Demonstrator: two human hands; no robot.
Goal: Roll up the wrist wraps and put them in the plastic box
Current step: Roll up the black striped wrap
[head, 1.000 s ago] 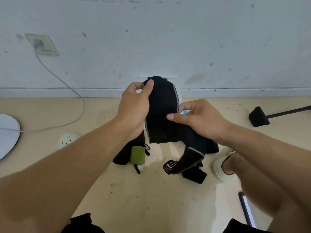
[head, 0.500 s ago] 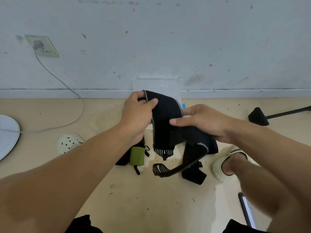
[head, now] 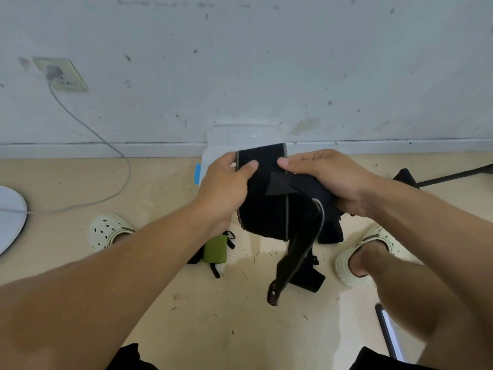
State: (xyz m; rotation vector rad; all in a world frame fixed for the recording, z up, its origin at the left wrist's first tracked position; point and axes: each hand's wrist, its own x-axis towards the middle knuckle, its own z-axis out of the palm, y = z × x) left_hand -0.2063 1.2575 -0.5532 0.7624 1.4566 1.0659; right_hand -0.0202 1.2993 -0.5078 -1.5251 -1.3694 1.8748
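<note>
A black wrist wrap point(head: 266, 206) with grey edging is held up over the floor between both hands. My left hand point(head: 226, 188) grips its left edge, thumb on the front. My right hand point(head: 328, 177) pinches the right edge and bunches more of the band. A loose tail point(head: 296, 260) hangs down to the floor. Behind the wrap, the clear plastic box point(head: 240, 137) stands against the wall, mostly hidden. More black wraps point(head: 306, 279) lie on the floor below, and one with a green patch point(head: 214, 248) lies under my left wrist.
My feet in pale clogs sit at left point(head: 109, 231) and right point(head: 365, 252). A grey cable point(head: 106, 145) runs from a wall socket point(head: 62, 74) to a white round base point(head: 10, 214). A black stand foot point(head: 405, 177) is at far right.
Both hands lowered the wrap and turned it flatter toward me. The right hand shifted up to the wrap's right edge, and the tail now hangs straighter down.
</note>
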